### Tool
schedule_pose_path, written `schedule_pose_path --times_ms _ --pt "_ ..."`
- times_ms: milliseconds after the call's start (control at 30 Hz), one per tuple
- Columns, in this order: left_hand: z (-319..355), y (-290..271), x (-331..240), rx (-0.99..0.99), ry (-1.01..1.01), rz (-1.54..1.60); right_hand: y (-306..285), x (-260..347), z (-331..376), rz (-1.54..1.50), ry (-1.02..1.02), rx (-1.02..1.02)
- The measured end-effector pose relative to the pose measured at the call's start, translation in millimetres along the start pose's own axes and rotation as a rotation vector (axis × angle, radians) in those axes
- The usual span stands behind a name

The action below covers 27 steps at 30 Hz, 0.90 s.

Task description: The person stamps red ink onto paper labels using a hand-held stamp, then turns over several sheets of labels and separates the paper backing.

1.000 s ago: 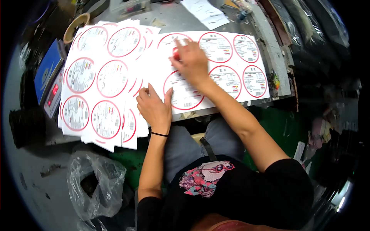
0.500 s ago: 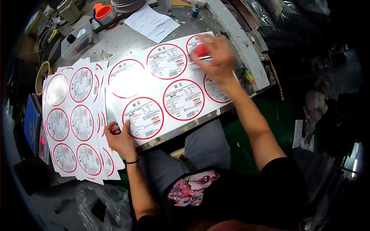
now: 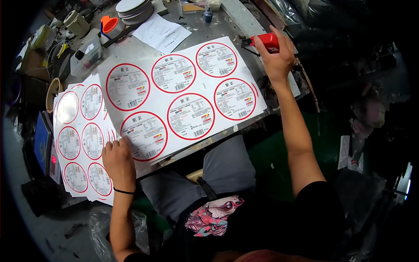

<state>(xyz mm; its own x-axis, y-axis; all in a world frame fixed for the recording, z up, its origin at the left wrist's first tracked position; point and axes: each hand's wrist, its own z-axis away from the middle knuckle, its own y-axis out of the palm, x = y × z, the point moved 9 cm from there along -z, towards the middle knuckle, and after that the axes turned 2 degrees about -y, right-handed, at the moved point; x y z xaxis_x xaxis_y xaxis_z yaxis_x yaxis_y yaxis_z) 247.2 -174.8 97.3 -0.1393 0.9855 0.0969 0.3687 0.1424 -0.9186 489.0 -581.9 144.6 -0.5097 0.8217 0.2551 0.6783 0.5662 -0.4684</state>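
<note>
"Bright over the table [image 3: 214, 30], isn't it? That white label sheet [image 3: 203, 86] soaks up most of it."

"It does. On the stack of sheets [image 3: 81, 148] to the left, one far circle [image 3: 67, 107] is bleached by glare, its print washed out."

"Look right, though: murky. Those dark plastic bags [image 3: 301, 13] give only thin glints."

"There's a white streak of light [image 3: 408, 183] at the right rim. Where the main lamp hangs, I can't tell."

"Nearer us, the green floor [image 3: 268, 150] sinks into shadow, and the black shirt [image 3: 279, 222] has hardly any detail."

"Mid-view looks fairly crisp, but everything curves and blackens toward the edges."
</note>
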Motion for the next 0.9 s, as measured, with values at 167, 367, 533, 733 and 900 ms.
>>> schedule_pose_path --times_ms 167,367,533,733,900 --pt "5.2 -12.8 66.7 0.083 -0.48 0.798 26.6 5.5 13.9 -0.014 0.072 0.134" --pt "231.9 55.1 264.6 -0.177 -1.413 1.316 63.7 78.7 18.5 -0.118 -0.206 0.315" --pt "389.3 105.4 363.9 -0.351 -1.615 1.51 106.2 69.2 75.3 -0.102 -0.212 0.434" --pt "348.7 95.7 315.0 -0.433 -1.611 1.208 100.7 175.3 42.8 -0.184 -0.265 0.351" --pt "316.8 46.7 307.9 -0.167 -1.42 0.271 143.9 200.8 84.5 -0.086 -0.187 0.483"
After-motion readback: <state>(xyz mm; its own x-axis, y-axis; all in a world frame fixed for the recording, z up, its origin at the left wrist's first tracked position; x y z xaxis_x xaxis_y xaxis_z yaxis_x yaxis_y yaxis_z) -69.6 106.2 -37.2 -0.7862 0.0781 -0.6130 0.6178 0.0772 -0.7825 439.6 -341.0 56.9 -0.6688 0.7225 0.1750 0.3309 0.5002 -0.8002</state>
